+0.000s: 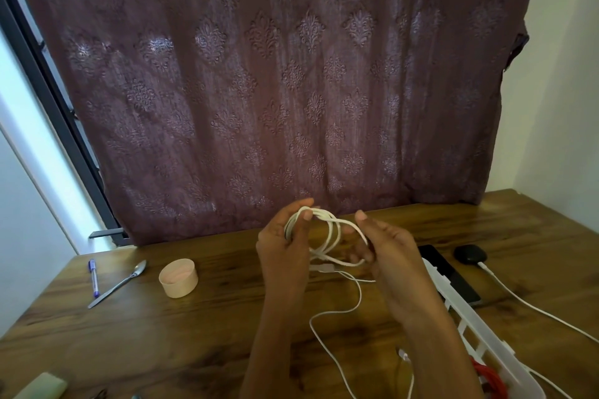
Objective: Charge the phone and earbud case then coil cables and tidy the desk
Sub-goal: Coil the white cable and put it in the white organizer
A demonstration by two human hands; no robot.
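Above the wooden desk (194,350), my left hand (285,246) pinches a bundle of white cable loops (330,233) between thumb and fingers. My right hand (385,253) holds the other side of the loops, fingers curled round a strand. A loose tail of the same white cable (350,308) trails down over the desk toward me. To the right, a black phone (450,275) lies flat, partly behind a white tray. A black earbud case (470,254) sits beyond it with a white charging cable (531,304) plugged in.
A white plastic tray (486,340) runs along the right with a red cable (489,379) inside. On the left lie a round beige container (178,278), a spoon (120,283) and a blue pen (94,278). A pale green block (42,385) sits at the near left corner. A curtain (275,74) hangs behind.
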